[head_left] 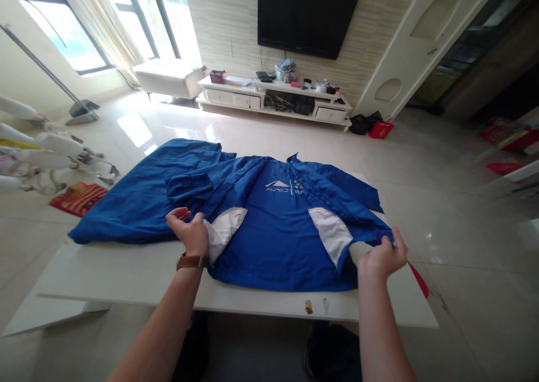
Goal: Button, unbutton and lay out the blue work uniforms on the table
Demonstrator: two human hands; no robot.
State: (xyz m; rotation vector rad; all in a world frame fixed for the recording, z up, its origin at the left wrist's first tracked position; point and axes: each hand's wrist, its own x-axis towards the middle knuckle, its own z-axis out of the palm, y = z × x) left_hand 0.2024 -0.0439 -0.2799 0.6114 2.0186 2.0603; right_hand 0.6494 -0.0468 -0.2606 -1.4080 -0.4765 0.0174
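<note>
A blue jacket with a white printed logo lies spread on a white table, its fronts parted. Two white patches show inside it, one on each side. My right hand pinches the edge of the jacket's right front, lifting it a little. At the opposite side, my left hand is beside the left white patch, thumb and fingers apart and slightly curled; no cloth shows in its grasp. More blue cloth is heaped on the table's left part, beyond my left hand. A brown-strapped watch circles my left wrist.
Two small stickers, a yellow figure and a pale one, are near the table's front edge. Across the floor stands a white TV cabinet with clutter. Sewing machines with thread cones and a red bag are at left.
</note>
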